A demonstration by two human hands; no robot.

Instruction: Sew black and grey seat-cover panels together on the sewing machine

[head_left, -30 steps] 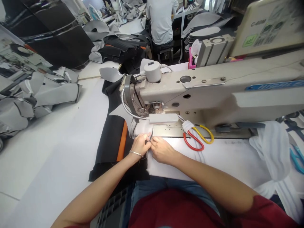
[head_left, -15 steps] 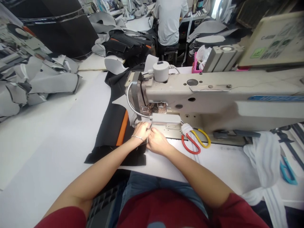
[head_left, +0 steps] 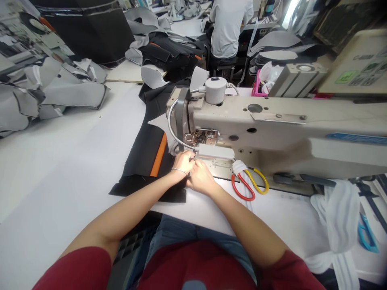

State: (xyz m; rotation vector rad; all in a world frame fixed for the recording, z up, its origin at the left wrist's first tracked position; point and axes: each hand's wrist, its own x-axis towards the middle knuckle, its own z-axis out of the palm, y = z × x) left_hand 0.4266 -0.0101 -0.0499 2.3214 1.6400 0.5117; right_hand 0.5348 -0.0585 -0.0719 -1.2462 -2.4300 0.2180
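Note:
My left hand [head_left: 182,162] and my right hand [head_left: 201,177] sit side by side just in front of the needle area of a beige sewing machine [head_left: 272,121]. Both have their fingers curled and pressed onto the edge of black fabric with an orange stripe [head_left: 149,157], which lies on the white table and runs away under the machine head. A silver bracelet is on my left wrist. A small white lamp [head_left: 215,152] on a flexible neck hangs right above my fingers and hides their tips.
Red and yellow handled scissors [head_left: 249,183] lie right of my hands. White cloth [head_left: 338,213] and blue snips [head_left: 367,233] sit at the far right. Grey fabric pieces [head_left: 51,96] pile up at the left. A person in a white shirt [head_left: 231,24] sits at the back.
My hands and the fabric edge have moved forward, closer under the machine head. The camera has tilted, so the whole scene sits lower and more to the right.

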